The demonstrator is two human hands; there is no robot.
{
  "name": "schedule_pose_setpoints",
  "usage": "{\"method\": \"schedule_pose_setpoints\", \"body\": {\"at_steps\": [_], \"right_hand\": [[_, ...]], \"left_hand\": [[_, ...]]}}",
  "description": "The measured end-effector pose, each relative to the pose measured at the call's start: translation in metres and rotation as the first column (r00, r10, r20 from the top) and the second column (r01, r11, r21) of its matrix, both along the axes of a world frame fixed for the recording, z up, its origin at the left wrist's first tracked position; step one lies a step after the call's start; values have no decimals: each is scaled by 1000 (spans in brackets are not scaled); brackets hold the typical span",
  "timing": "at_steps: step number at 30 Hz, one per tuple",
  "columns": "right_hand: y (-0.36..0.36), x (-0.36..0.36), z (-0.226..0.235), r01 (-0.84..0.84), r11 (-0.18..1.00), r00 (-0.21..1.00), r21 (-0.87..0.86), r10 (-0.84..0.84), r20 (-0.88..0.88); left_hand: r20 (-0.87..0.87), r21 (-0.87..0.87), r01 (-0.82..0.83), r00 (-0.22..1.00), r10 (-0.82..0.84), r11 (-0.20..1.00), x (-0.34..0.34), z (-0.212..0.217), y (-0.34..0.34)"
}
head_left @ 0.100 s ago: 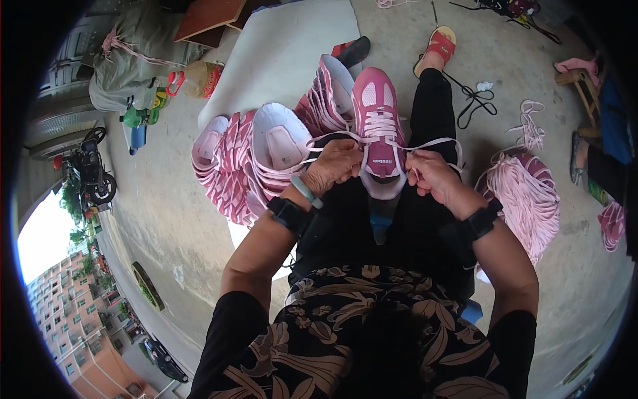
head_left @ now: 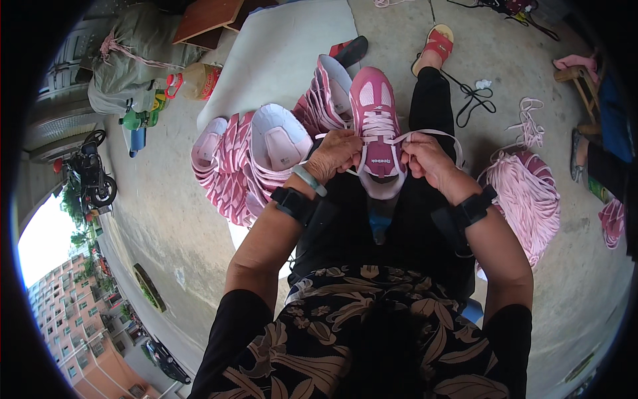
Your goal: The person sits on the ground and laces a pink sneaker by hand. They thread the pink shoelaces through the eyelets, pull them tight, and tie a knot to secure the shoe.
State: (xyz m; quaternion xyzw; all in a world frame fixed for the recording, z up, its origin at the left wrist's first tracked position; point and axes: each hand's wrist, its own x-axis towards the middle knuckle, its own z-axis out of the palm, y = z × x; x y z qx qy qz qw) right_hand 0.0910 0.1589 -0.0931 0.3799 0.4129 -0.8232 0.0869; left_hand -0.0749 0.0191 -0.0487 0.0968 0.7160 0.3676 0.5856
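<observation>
A pink sneaker upper (head_left: 381,159) lies over my lap with its toe pointing away from me. Pale pink lace (head_left: 379,125) criss-crosses its front. At the left edge of the eyelets, my left hand (head_left: 337,153) is closed in a pinch on the lace. My right hand (head_left: 427,158) pinches the other end of the lace at the right edge, where a strand loops out over my right leg. Both hands sit level with the upper part of the tongue. The exact fingertip grip is partly hidden by my fingers.
Stacked pink shoe uppers (head_left: 279,143) stand to my left on a pale sheet (head_left: 279,46). To my right lies a large bundle of pink laces (head_left: 522,199). A sandalled foot (head_left: 435,50), a black cord (head_left: 475,100) and a wooden stool (head_left: 585,93) are farther off.
Both hands have moved slightly up toward the shoe's toe, still pinching the lace. The strand at the right hand now runs higher across the eyelets.
</observation>
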Motion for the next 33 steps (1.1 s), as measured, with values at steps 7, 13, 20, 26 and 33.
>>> {"method": "schedule_pose_setpoints", "body": {"at_steps": [7, 13, 20, 26, 33], "right_hand": [[7, -8, 2, 295, 955, 951, 38, -290, -105], [-8, 6, 3, 340, 924, 939, 177, -325, -111], [-27, 7, 4, 387, 911, 919, 143, -368, -143], [-23, 6, -3, 341, 902, 929, 265, -279, -245], [-22, -5, -17, 419, 851, 893, 318, -323, -312]], "left_hand": [[67, 203, -236, 972, 227, 950, -6, 3, 9], [-213, 260, -147, 955, 205, 954, 5, 4, -20], [-33, 250, -297, 948, 315, 921, 26, -2, -33], [14, 344, -276, 957, 289, 897, 31, -2, -31], [5, 366, -242, 966, 258, 899, 29, -3, -29]]}}
